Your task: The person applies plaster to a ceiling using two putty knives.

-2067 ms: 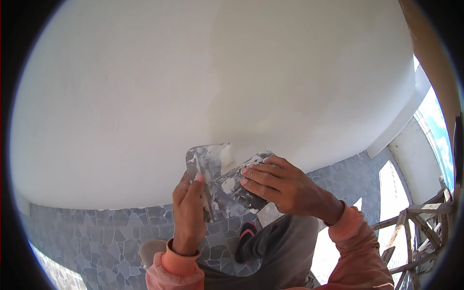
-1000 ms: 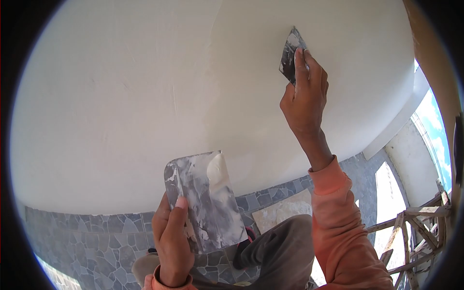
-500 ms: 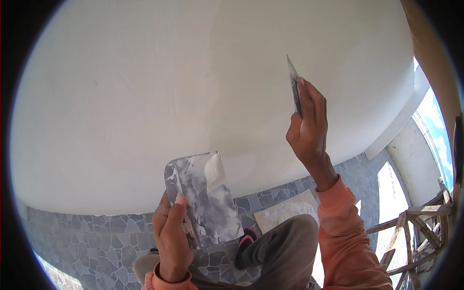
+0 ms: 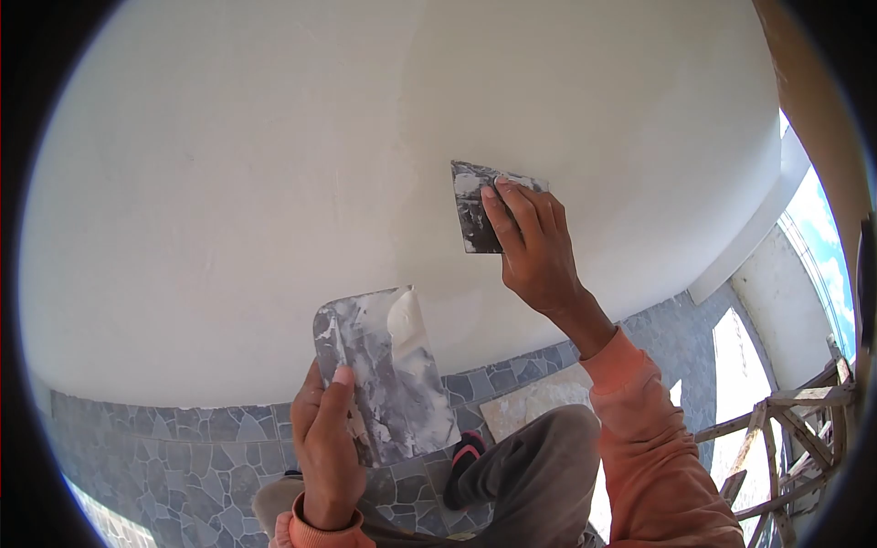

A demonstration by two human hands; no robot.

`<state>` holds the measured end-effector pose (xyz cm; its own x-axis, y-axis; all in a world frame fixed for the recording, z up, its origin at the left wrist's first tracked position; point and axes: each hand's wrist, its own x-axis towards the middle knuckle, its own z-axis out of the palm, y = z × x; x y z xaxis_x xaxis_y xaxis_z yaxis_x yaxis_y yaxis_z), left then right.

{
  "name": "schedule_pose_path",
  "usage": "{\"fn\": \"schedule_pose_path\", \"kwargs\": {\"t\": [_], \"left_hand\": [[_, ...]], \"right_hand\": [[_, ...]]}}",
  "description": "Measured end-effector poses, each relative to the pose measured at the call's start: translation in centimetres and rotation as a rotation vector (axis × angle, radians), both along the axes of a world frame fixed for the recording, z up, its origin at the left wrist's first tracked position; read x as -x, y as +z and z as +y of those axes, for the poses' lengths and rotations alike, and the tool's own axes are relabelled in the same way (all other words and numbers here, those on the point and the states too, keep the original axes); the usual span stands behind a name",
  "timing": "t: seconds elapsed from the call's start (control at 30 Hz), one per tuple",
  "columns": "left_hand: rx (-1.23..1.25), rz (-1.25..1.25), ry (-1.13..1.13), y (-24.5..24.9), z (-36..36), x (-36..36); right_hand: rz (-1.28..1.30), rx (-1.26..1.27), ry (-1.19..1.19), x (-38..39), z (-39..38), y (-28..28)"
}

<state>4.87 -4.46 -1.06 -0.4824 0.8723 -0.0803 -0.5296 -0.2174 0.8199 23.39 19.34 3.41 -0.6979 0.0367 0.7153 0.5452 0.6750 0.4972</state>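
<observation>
My left hand (image 4: 331,438) grips a flat, rounded-corner plastering board (image 4: 388,384) along its left side, thumb on top. Grey-white smears cover the board, and a thicker lump of white putty (image 4: 403,327) sits near its upper right corner. Higher up, my right hand (image 4: 541,247) is closed on a putty scraper (image 4: 475,210), fingers spread over its smeared face. The scraper lies broadside against or very near the pale wall (image 4: 228,210); exact contact cannot be told. A damper-looking, darker area of wall surrounds it.
Grey stone-patterned tiling (image 4: 210,457) runs below the wall. A beige slab (image 4: 530,402) lies by my bent knee (image 4: 548,447) and my dark shoe (image 4: 464,461). On the right stands a wooden frame (image 4: 786,429), with a bright opening beyond.
My right hand has moved left and slightly down, turning the scraper from edge-on to broad face showing. My left hand and the board have barely shifted.
</observation>
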Motion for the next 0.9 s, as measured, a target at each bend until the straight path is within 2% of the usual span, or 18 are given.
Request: {"fn": "schedule_pose_path", "kwargs": {"t": [0.07,0.27,0.3,0.37,0.5,0.63,0.7,0.8,0.9], "left_hand": [[-0.005,-0.020,-0.003,-0.1,0.0,0.1],[-0.002,0.012,-0.010,-0.2,-0.1,0.1],[0.002,0.010,-0.019,-0.3,-0.1,0.1],[0.011,0.004,-0.032,-0.5,0.0,0.2],[0.000,-0.020,-0.011,-0.2,0.2,0.0],[0.006,-0.003,-0.015,-0.2,0.1,0.1],[-0.005,0.000,-0.025,-0.2,0.1,0.2],[-0.020,-0.009,-0.034,-0.1,-0.1,0.4],[-0.010,-0.015,-0.019,-0.2,0.1,0.2]], "right_hand": [[-0.068,0.150,0.066,-1.3,-0.9,0.5],[0.422,0.100,0.031,-2.1,0.3,7.0],[0.481,0.062,-0.055,-1.9,1.2,7.9],[0.530,0.089,-0.074,-1.6,2.4,9.1],[0.426,-0.049,-0.110,0.6,2.9,8.2],[0.242,-0.172,-0.064,2.4,1.8,4.7],[0.108,-0.162,-0.027,2.1,1.3,2.5],[-0.079,-0.013,0.039,0.6,-0.3,0.9],[-0.029,0.055,0.093,-1.5,-1.1,2.0]]}}
